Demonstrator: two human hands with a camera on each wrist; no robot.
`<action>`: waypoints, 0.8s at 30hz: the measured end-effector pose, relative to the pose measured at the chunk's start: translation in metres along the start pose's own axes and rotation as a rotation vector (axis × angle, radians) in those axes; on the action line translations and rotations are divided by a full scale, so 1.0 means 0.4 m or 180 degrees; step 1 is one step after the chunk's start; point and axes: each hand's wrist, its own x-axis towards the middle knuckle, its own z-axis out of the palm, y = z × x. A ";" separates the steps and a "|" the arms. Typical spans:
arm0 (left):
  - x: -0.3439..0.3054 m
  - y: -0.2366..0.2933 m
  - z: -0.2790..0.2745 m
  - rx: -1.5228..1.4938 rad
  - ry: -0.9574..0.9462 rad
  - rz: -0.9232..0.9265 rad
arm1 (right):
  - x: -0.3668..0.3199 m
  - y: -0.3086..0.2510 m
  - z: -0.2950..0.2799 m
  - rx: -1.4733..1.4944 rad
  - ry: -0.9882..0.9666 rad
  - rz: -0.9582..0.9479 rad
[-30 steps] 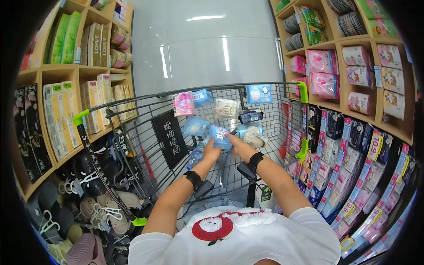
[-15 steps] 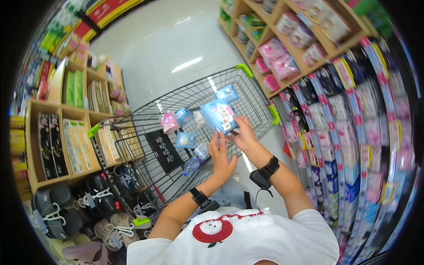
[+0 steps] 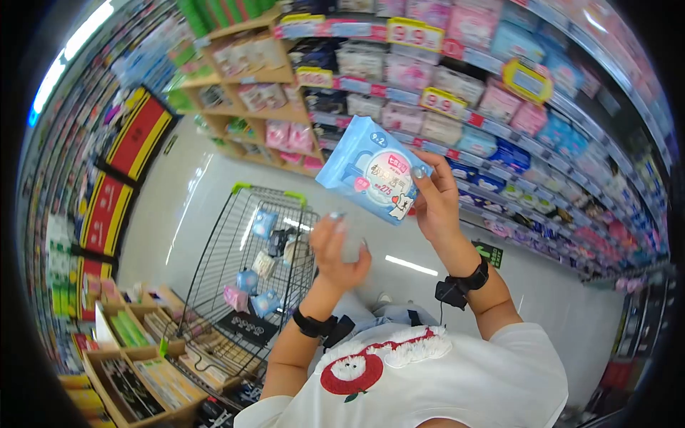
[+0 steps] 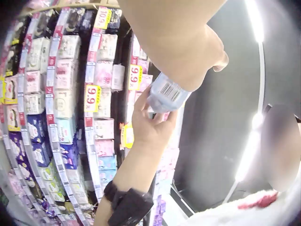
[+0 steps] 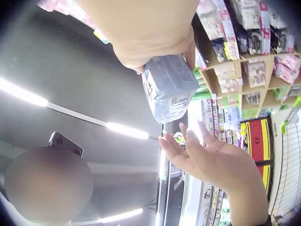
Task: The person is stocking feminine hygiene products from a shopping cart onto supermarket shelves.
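Note:
A light blue printed package is held up in front of the shelves, its printed face toward the head view. My right hand pinches its right edge, thumb on the front. The left hand is apart from the package, below and left of it, with fingers relaxed and slightly bent. In the right wrist view the package hangs under the right hand, and the left hand shows its palm with fingers spread beside it. The left wrist view shows the package's barcode side.
A wire shopping cart stands at lower left, holding several packs, including a pink one. Shelves of packaged goods run along the top and right. A wooden shelf unit stands ahead.
The view has turned right toward the shelves, and the cart now appears at lower left. The package has risen out of the cart in the right hand, and the left hand has come away from it.

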 end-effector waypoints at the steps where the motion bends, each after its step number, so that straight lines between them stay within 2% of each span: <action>1: 0.017 0.001 0.016 -0.0247 0.0138 -0.0157 | -0.011 -0.042 -0.011 0.0027 0.0080 -0.0046; 2: 0.035 0.001 0.035 -0.0493 0.0275 -0.0319 | -0.021 -0.073 -0.024 0.0052 0.0152 -0.0094; 5: 0.169 0.037 0.077 -0.1634 -0.0149 -0.1069 | -0.037 -0.139 -0.076 0.0200 0.0309 0.0014; 6: 0.194 0.034 0.106 -0.2123 -0.0289 -0.1137 | -0.036 -0.155 -0.089 0.0260 0.0349 0.0083; 9: 0.240 0.032 0.170 -0.3510 -0.0744 -0.1517 | -0.025 -0.170 -0.131 0.0663 0.0317 0.0718; 12: 0.290 0.040 0.198 -0.4139 -0.0986 -0.1806 | 0.003 -0.167 -0.145 0.1060 0.0239 0.1297; 17: 0.347 -0.034 0.254 -0.4252 -0.0854 -0.1771 | 0.067 -0.209 -0.113 0.0983 0.0074 0.1180; 21: 0.368 -0.106 0.269 -0.4743 -0.0631 -0.2391 | 0.144 -0.229 -0.086 0.0747 0.0154 0.1094; 24: 0.367 -0.157 0.307 -0.4645 0.0017 -0.2544 | 0.196 -0.215 -0.068 0.0608 0.0381 0.1027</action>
